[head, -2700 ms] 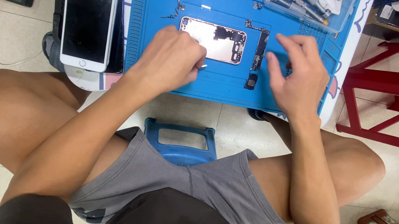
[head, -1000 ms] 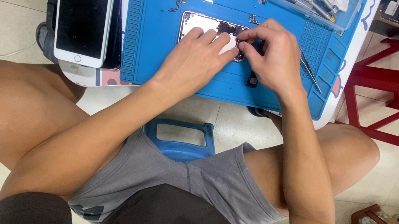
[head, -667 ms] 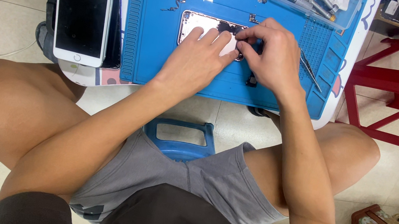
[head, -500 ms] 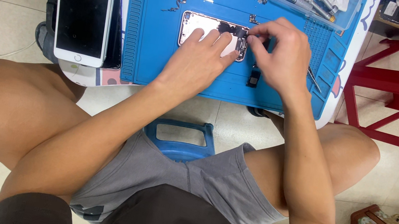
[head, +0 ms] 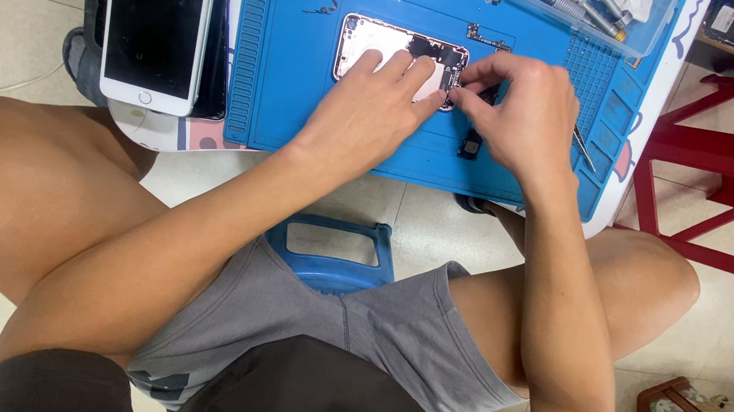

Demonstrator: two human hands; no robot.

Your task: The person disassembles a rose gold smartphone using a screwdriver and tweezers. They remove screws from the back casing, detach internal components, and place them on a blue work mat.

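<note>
- near: i sat on a blue stool (head: 331, 252), knees apart, both forearms reaching out to the blue work mat (head: 283, 111).
- my left hand (head: 365, 115) lay flat, fingers spread and closed on nothing, pressing down the opened phone housing (head: 386, 40) near the middle of the mat.
- change: my right hand (head: 526, 113) had shifted from the mat's right side to the housing's right end; a moment earlier it was a little higher. judged: work had moved to fine handling at that end.
- my right fingertips (head: 469, 81) were pinched together at the housing edge; whether they held a small part, i could not tell.
- a small dark part (head: 470, 144) lay on the mat just below that hand.
- left of the mat: a white phone (head: 157, 3), face up.
- far: a clear tray (head: 586, 3) at the mat's top right corner held metal tools.
</note>
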